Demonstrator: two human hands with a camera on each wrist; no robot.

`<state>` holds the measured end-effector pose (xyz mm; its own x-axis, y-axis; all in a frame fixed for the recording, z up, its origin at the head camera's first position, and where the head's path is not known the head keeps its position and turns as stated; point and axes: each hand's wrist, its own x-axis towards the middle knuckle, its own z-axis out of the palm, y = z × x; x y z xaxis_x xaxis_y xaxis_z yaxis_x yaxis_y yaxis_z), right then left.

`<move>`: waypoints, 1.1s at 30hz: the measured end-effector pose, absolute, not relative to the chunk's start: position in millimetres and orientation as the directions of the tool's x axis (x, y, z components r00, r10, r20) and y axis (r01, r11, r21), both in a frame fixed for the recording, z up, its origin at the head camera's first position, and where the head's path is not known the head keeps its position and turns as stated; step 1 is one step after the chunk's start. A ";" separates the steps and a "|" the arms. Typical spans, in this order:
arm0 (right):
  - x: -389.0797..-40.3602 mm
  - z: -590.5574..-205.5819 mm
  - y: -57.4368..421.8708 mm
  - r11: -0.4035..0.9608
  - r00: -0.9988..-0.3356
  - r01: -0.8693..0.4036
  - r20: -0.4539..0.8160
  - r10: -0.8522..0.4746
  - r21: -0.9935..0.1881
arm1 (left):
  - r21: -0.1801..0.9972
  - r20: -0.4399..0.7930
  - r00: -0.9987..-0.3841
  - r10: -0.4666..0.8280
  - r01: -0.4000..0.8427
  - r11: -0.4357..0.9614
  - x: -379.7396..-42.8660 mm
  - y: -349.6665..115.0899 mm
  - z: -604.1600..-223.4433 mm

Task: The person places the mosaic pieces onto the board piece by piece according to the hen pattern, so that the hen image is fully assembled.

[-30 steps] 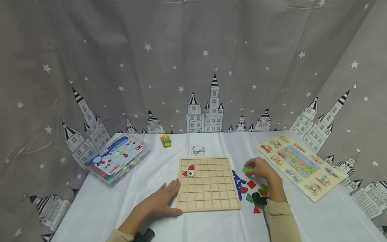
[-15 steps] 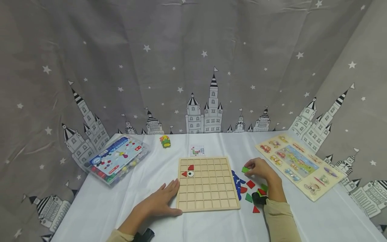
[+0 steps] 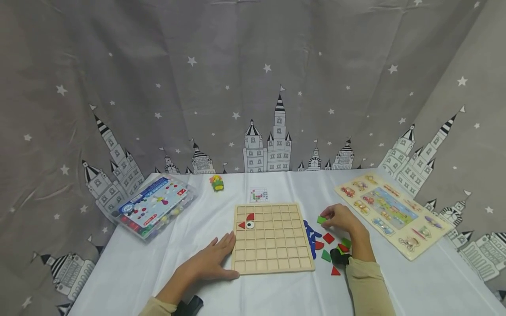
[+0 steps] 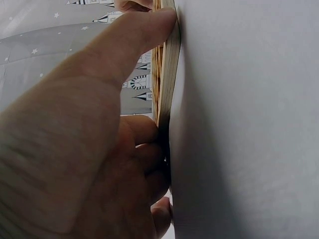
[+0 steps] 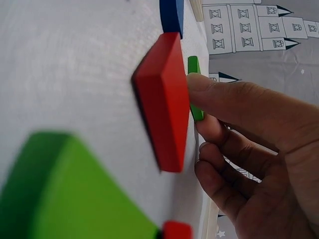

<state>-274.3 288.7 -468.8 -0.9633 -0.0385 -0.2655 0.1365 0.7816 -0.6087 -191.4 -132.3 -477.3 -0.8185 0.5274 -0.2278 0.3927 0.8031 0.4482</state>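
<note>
A wooden grid board [image 3: 272,239] lies mid-table, bearing a red triangle [image 3: 242,225], a red quarter-round piece [image 3: 250,217] and a round eye piece [image 3: 250,224] at its upper left. Along its left edge rests my left hand [image 3: 211,259], fingers stretched out and thumb at the near corner; the left wrist view has the thumb against the board's side [image 4: 172,64]. Right of the board my right hand [image 3: 343,219] pinches a green square tile [image 3: 322,219] between thumb and fingers, down at the cloth. Behind the red square [image 5: 167,102], the right wrist view shows that green tile [image 5: 195,84] partly hidden by the thumb.
Blue pieces [image 3: 310,237] lie along the board's right edge, with several red and green ones nearer my right wrist. A small pattern card [image 3: 258,195] lies behind the board. A plastic case [image 3: 154,208], a toy figure [image 3: 217,183] and a picture puzzle [image 3: 391,213] stand around.
</note>
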 end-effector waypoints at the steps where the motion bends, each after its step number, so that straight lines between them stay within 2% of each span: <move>1: -274.6 -468.8 288.7 0.782 -0.963 0.136 -0.265 -0.038 -0.608 | 0.448 -0.228 -0.819 0.527 0.392 0.803 -191.5 -132.4 -477.5; 33: -275.8 -468.9 289.3 0.786 -0.965 0.112 -0.254 -0.059 -0.608 | 0.445 -0.240 -0.820 0.520 0.383 0.810 -194.6 -133.8 -481.2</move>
<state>-275.8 289.3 -468.9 -0.9653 -0.0595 -0.2541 0.1117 0.7859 -0.6081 -194.6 -133.8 -481.2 -0.8195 0.5202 -0.2404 0.3834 0.8095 0.4446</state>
